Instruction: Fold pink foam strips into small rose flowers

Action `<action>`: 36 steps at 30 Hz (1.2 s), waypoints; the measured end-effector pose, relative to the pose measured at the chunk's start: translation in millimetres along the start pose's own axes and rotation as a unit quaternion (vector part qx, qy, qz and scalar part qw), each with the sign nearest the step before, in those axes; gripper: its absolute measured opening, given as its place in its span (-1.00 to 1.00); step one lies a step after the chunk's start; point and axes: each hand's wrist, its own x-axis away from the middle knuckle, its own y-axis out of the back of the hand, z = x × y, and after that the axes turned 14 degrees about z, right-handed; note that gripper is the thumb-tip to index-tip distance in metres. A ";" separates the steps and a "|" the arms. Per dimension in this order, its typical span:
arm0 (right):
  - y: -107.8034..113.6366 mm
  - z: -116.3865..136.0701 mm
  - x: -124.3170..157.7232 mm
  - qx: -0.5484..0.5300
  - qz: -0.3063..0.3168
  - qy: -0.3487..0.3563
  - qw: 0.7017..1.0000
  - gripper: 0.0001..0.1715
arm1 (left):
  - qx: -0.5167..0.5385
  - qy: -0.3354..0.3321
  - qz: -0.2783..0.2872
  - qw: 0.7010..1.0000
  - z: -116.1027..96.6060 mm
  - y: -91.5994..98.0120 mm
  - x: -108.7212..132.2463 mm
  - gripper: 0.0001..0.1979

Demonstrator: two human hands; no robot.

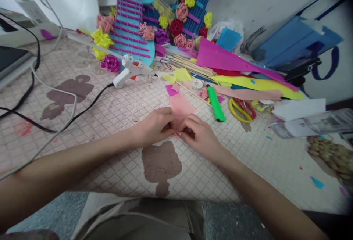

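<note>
A sheet of pink crepe paper (181,104) lies between my hands over the quilted tablecloth, its lower edge bunched at my fingertips. My left hand (157,126) pinches that edge from the left. From the other side my right hand (199,134) pinches it too, the fingertips of both hands almost meeting. Just beyond the sheet are a magenta paper scrap (171,90) and yellow paper pieces (181,74). A green utility knife (216,104) lies to the right of the paper. What the fingers do underneath is partly hidden.
A white glue gun (132,71) with a black cord rests at the back left. Yellow and red scissors (240,110), a roll of tape (196,83) and wooden sticks (190,65) lie right and behind. Flower-decorated blue panels (129,30) stand at the back; a plastic bottle (317,123) lies right.
</note>
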 end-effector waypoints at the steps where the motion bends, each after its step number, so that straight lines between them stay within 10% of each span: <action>1: -0.2 -0.3 0.0 0.001 -0.001 0.002 1.000 -0.92 | 0.000 -0.001 -0.002 1.000 0.0 -0.2 0.0 -0.93; 36: 8.4 4.3 4.2 -0.033 0.047 0.025 0.998 -0.82 | 0.022 -0.015 0.028 0.999 0.0 4.4 4.6 -0.88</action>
